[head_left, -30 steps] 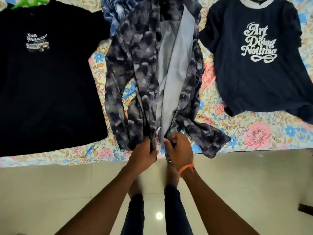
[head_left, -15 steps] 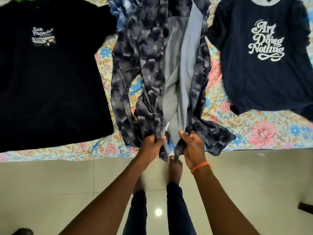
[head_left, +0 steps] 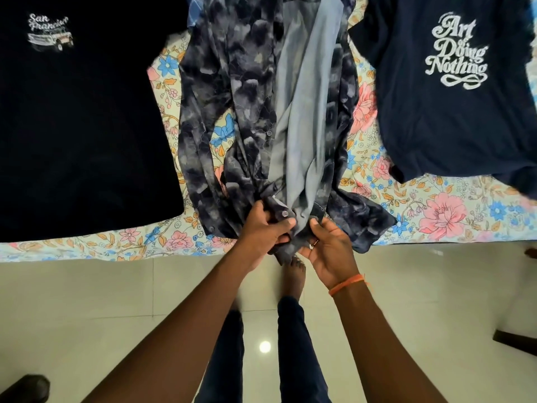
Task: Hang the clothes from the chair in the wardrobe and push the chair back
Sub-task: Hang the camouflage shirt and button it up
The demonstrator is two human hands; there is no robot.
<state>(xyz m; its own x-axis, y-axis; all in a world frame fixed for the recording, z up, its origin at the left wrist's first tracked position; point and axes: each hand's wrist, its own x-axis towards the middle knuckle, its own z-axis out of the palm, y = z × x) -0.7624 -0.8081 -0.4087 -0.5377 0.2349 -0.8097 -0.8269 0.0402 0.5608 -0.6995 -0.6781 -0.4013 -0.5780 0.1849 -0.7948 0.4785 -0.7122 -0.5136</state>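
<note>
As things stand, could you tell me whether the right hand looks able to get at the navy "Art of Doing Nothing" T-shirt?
Probably yes. The T-shirt lies flat on the bedsheet to the right hand's own side, with nothing between them. But that hand is pinching the patterned shirt's hem, so it must let go first.

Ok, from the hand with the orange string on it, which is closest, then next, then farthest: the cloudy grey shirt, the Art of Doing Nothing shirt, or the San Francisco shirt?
From the right hand in the head view:
1. Patterned grey shirt, middle of the bed, its bottom edge pinched in that hand.
2. Navy "Art of Doing Nothing" T-shirt, to the right.
3. Black "San Francisco" T-shirt, far left, past the left hand.
</note>
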